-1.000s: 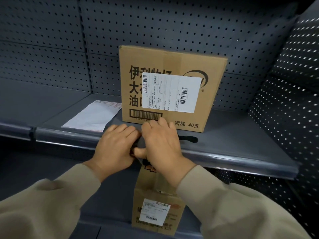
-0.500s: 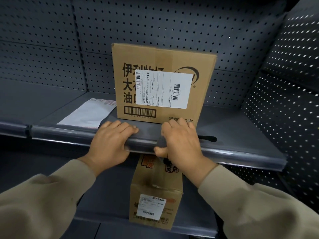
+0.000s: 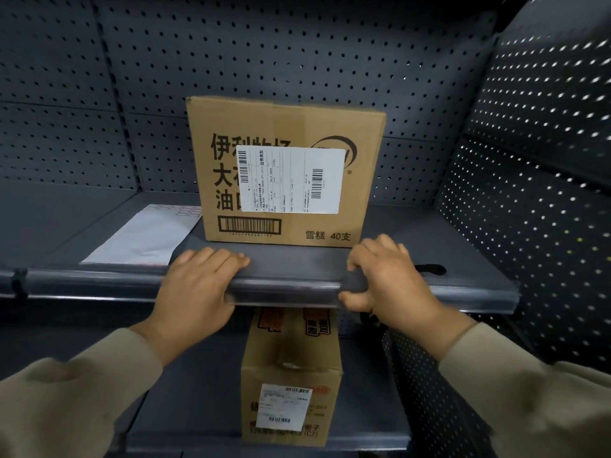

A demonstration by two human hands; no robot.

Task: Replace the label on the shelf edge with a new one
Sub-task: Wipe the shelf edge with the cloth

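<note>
A long grey label strip [image 3: 291, 276] lies along the front edge of the middle shelf [image 3: 446, 239]. My left hand [image 3: 198, 289] rests over the strip's left part, fingers together on top and thumb hidden below. My right hand [image 3: 390, 279] grips the strip further right, fingers curled over the top and thumb pressed under the edge. A white label sheet [image 3: 142, 239] with small red-printed labels at its far end lies flat on the shelf to the left. I cannot make out any printed label on the strip itself.
A large cardboard box [image 3: 284, 127] with a white shipping sticker stands on the shelf just behind my hands. A smaller box [image 3: 291, 375] stands on the shelf below. A black object [image 3: 431, 270] lies right of my right hand. Perforated panels close the back and right side.
My hands were close together at the shelf edge and have slid apart along the strip, the right hand moving furthest to the right. The view has shifted slightly.
</note>
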